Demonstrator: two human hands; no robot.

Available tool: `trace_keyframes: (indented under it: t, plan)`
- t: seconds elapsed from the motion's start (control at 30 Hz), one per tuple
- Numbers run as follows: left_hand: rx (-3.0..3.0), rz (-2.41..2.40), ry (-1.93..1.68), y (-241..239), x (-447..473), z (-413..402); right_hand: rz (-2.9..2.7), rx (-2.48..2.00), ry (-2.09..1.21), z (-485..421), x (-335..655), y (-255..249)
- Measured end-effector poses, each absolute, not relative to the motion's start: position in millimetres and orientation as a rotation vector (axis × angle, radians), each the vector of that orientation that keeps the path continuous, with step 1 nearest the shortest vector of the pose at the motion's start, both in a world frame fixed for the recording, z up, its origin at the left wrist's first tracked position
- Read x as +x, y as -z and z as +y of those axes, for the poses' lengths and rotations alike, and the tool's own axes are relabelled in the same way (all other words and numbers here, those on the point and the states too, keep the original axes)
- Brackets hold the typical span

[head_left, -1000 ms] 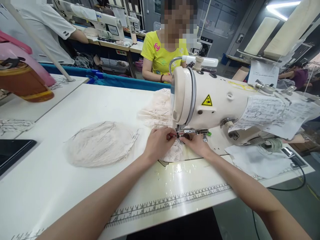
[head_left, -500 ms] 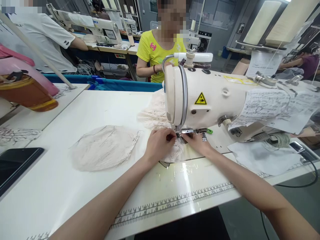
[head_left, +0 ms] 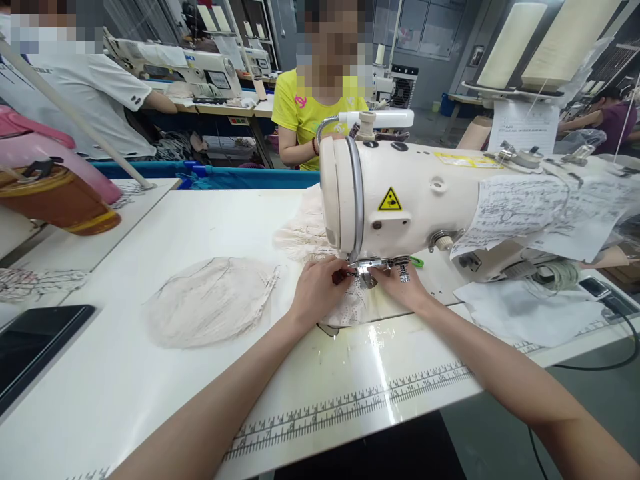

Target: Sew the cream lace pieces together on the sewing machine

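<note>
A cream sewing machine (head_left: 410, 177) stands over the pale lace fabric (head_left: 350, 308), which lies under its needle area. At the left of the needle, my left hand (head_left: 320, 287) is closed in a pinch on the edge of this fabric. My right hand (head_left: 405, 290) is at the right of the needle, its fingertips against a shiny metal sewing attachment (head_left: 366, 275) and partly hidden by it. More gathered pale fabric (head_left: 303, 230) lies behind the needle. A separate sheer cream fabric piece (head_left: 213, 303) rests flat to the left of my left hand.
A phone (head_left: 40, 347) lies at the left, below a tilted brown cup (head_left: 55, 203) and a pink bottle (head_left: 60, 150). White cloth (head_left: 530, 310) sits under the machine arm. Printed rulers (head_left: 350, 407) run along the front edge. A person in yellow (head_left: 290, 100) sits opposite.
The shiny metal attachment has turned towards me beside the needle, and my right hand has shifted slightly right with it. My left hand stays in its pinch. The whole view has shifted a little.
</note>
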State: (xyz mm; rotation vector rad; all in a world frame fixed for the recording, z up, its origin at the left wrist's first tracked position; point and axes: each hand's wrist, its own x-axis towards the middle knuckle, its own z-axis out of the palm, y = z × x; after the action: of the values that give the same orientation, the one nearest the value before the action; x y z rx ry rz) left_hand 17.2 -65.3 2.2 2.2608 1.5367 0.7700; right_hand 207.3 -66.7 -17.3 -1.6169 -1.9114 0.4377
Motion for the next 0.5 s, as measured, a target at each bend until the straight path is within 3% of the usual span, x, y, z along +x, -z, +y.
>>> trace_keyframes:
  t: [0.5]
  plan:
    - [2.268, 1.501, -0.807, 1.4, 17.1, -66.9, -2.274, -2.272, -0.011, -71.6, 231.6, -40.4]
